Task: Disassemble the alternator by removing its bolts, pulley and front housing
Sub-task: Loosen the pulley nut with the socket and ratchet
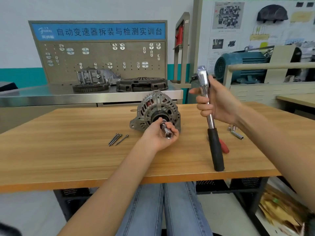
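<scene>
Bright, even indoor light; wide-angle bending and blur toward the edges

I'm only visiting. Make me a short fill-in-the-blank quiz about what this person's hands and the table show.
The right hand grips a ratchet wrench with a ____ rubber handle.
The left hand holds a socket against the ____.
The loose long bolts lie on the ____ table.

Missing words: black; alternator; wooden

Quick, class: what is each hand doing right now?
Left hand: grips a socket set against the alternator.
Right hand: grips the ratchet wrench, held upright.
</scene>
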The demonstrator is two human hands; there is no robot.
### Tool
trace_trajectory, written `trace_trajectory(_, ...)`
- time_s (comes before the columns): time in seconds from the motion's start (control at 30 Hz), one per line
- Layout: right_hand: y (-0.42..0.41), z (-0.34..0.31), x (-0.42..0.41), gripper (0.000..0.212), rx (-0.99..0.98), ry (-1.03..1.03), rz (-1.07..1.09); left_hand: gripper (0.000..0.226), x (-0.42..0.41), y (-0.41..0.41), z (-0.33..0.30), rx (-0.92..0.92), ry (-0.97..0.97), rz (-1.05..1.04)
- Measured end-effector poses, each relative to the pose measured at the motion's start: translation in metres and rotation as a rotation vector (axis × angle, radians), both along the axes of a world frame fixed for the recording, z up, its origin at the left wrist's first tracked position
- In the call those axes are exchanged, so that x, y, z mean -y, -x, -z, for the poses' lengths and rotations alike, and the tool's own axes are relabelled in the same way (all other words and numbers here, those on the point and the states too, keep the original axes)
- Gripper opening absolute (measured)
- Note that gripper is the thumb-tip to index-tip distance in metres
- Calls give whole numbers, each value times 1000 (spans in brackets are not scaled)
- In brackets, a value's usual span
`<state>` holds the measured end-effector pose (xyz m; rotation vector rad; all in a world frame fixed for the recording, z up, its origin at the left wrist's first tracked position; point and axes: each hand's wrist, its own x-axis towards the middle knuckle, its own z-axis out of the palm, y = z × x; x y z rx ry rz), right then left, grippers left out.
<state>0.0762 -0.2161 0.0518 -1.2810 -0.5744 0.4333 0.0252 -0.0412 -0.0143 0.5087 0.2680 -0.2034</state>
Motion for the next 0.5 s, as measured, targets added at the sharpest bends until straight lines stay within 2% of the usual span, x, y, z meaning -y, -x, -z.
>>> trace_trajectory(0.1, 14, -5, -2, 44, 220, 237, -34, 36, 0, 1, -1, 2, 18, -2)
trace_trajectory(0.23, 30, 22, -10, 33, 513, 568, 19, 27, -1, 1, -4, 28, -54, 12)
trace_trajectory(0.33, 36, 49, -15, 28, 599, 616, 41, 30, -2, 0, -4, 47, -184, 12)
trace_trajectory(0.5, 40, 71, -22, 40, 900, 710, 163, 36, -3, -1, -3, 30, -53, 11)
